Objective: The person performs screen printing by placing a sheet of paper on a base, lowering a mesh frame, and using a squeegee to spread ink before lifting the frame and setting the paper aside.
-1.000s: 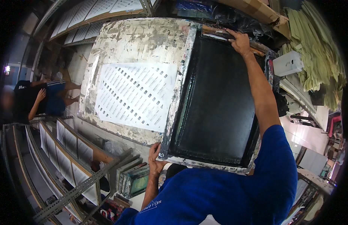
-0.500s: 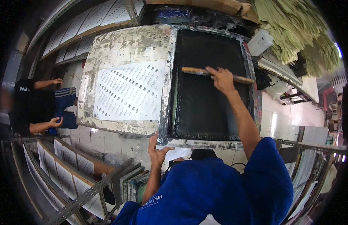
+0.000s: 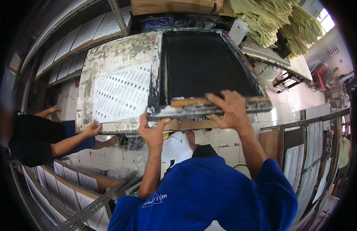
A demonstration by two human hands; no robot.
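Note:
A screen-printing frame (image 3: 259, 106) with a dark, ink-covered mesh (image 3: 201, 65) is tilted, its near edge raised off the table. My left hand (image 3: 150, 134) grips the frame's near left corner, thumb along the edge. My right hand (image 3: 233, 111) is closed around the near edge, fingers over the top and thumb at the front. Under its fingers, a wooden-handled squeegee (image 3: 189, 102) lies along that edge. Left of the frame, a white printed sheet (image 3: 122, 92) lies on the stained table (image 3: 109, 50). Another person's hand (image 3: 92, 129) is at the sheet's near left corner.
A rack of printed sheets (image 3: 84, 32) stands at the far left, another rack (image 3: 76, 183) at the near left. More shelving (image 3: 301, 131) is on the right. Yellowish fabric (image 3: 263, 23) and a white container (image 3: 238, 31) sit at the far right.
My right hand has brought the squeegee from mid-mesh to the near edge, which is now raised. My left hand has closed on the corner. The other person has reached toward the sheet.

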